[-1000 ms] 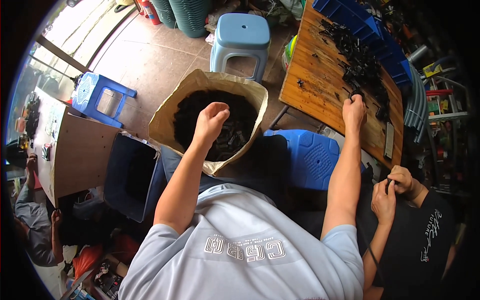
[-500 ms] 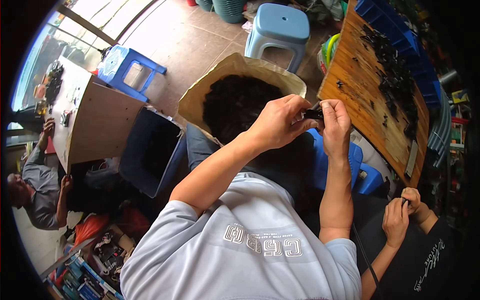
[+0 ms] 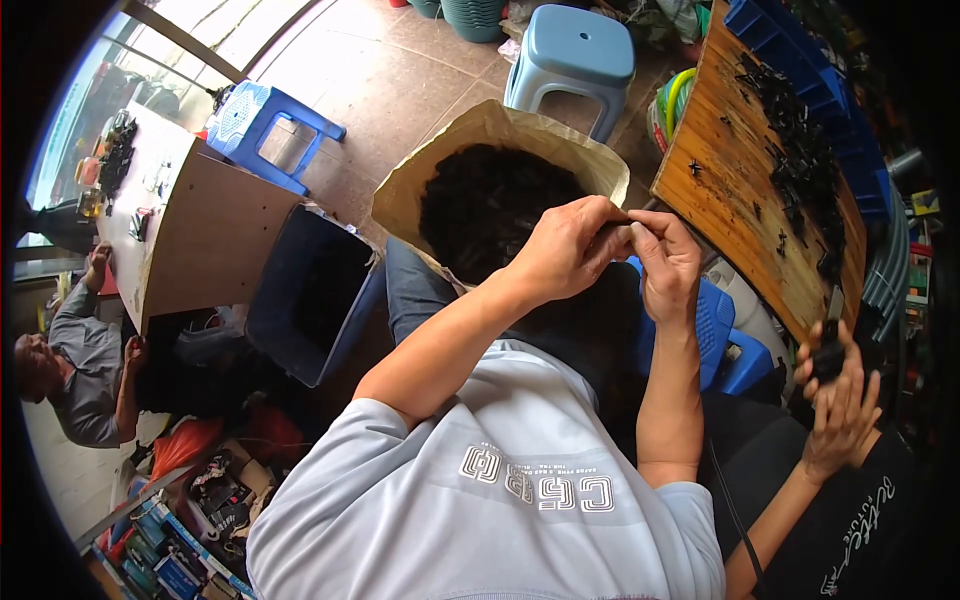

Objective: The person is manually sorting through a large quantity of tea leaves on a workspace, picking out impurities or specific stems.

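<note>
My left hand [image 3: 570,246] and my right hand [image 3: 668,268] meet over the right edge of a large pale sack, both closed with fingertips pinched together. Between them is a small black part [image 3: 622,224], mostly hidden by the fingers, so its exact kind does not show. The open sack [image 3: 398,205] stands in front of me, its tan rim spread wide. Many dark pieces [image 3: 490,200] fill it, piled loosely.
On the right, a wooden table [image 3: 725,175] bears heaped black parts [image 3: 800,150] beside a blue bin [image 3: 850,130]. A co-worker's hands [image 3: 840,400] hold a black part nearby. Blue stools [image 3: 575,50] stand ahead; a dark blue tub [image 3: 275,325] sits left, near another person [image 3: 85,375].
My fingers have closed further over the black part, and my right hand has turned inward. The co-worker's hands at right have moved up toward the table and spread. The whole view has shifted slightly.
</note>
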Demonstrator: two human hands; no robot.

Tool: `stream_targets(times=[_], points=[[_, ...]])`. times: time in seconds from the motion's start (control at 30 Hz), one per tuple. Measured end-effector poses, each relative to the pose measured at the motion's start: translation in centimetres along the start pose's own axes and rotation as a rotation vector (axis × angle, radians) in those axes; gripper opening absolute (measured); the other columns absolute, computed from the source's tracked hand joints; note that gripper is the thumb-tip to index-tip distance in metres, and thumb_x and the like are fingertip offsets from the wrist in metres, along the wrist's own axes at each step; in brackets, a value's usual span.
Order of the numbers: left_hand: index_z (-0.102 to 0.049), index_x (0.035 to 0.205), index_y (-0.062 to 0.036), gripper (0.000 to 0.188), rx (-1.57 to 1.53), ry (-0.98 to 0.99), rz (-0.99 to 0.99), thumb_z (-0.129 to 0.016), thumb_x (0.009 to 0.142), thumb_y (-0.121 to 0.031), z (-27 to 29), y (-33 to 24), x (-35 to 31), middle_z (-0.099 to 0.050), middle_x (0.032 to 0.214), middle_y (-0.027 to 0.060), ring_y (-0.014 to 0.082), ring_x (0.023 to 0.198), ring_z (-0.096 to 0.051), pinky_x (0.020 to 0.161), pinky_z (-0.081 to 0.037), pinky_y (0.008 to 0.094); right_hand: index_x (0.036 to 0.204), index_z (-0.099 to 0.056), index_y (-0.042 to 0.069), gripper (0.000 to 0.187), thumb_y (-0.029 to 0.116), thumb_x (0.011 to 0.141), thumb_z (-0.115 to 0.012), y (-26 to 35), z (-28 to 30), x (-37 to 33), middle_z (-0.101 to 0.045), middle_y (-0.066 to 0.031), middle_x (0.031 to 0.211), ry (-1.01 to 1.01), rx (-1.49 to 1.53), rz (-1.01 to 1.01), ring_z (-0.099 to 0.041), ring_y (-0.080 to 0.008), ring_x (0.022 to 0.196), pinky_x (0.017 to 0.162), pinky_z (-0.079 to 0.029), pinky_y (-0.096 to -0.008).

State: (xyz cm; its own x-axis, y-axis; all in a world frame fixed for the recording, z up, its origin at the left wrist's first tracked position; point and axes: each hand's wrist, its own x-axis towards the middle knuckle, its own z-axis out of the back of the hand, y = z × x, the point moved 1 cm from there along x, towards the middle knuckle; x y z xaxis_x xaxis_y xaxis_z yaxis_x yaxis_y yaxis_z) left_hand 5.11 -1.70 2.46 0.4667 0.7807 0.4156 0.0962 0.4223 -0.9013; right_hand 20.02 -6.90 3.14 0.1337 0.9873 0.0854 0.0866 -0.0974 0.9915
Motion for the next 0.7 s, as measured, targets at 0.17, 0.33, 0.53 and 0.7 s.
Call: stream_targets(times=[0.17, 0.33, 0.53, 0.7], points=[[-0.053, 0.084, -0.0003, 0.007, 0.142, -0.032, -0.040, -0.059, 0.086, 0.000, 0.2, 0.0, -0.4, -0.061, 0.071, 0.0096, 0.0207, 0.063, -0.063, 0.057, -0.050, 0.0294, 0.105, -0.062, -0.003, 0.017, 0.003, 0.092, -0.053, -0.6, -0.3, -0.1, -0.064, -0.0061, 0.084, 0.020, 0.110, -0.007, -0.058, -0.0108, 0.071, 0.069, -0.049, -0.0243], [-0.050, 0.080, -0.0024, 0.012, 0.251, -0.131, -0.084, -0.061, 0.084, -0.001, 0.0, 0.1, -1.2, -0.061, 0.069, 0.0096, 0.0218, 0.061, -0.062, 0.054, -0.048, 0.0299, 0.102, -0.062, -0.003, 0.016, 0.002, 0.091, -0.052, -1.8, -0.8, 0.0, -0.062, -0.0052, 0.082, 0.062, 0.171, -0.016, -0.056, -0.0103, 0.070, 0.066, -0.047, -0.0236], [-0.052, 0.084, -0.0022, 0.008, 0.263, -0.140, -0.082, -0.060, 0.087, -0.003, 0.2, 0.6, -1.8, -0.060, 0.069, 0.0068, 0.0180, 0.060, -0.059, 0.054, -0.046, 0.0285, 0.101, -0.063, -0.002, 0.014, 0.002, 0.091, -0.053, -1.2, -1.4, 0.1, -0.061, -0.0035, 0.080, 0.076, 0.171, -0.106, -0.054, -0.0082, 0.070, 0.064, -0.045, -0.0232], [-0.058, 0.102, 0.0001, 0.021, -0.704, 0.000, 0.604, -0.059, 0.095, -0.019, 0.8, 0.9, -1.7, -0.058, 0.082, 0.0018, 0.0064, 0.066, -0.052, 0.059, -0.043, 0.0202, 0.100, -0.062, -0.001, 0.012, 0.005, 0.090, -0.060, -1.0, 0.6, -0.2, -0.061, -0.0031, 0.080, 0.132, -0.038, -0.141, -0.054, -0.0080, 0.065, 0.062, -0.045, -0.0214]])
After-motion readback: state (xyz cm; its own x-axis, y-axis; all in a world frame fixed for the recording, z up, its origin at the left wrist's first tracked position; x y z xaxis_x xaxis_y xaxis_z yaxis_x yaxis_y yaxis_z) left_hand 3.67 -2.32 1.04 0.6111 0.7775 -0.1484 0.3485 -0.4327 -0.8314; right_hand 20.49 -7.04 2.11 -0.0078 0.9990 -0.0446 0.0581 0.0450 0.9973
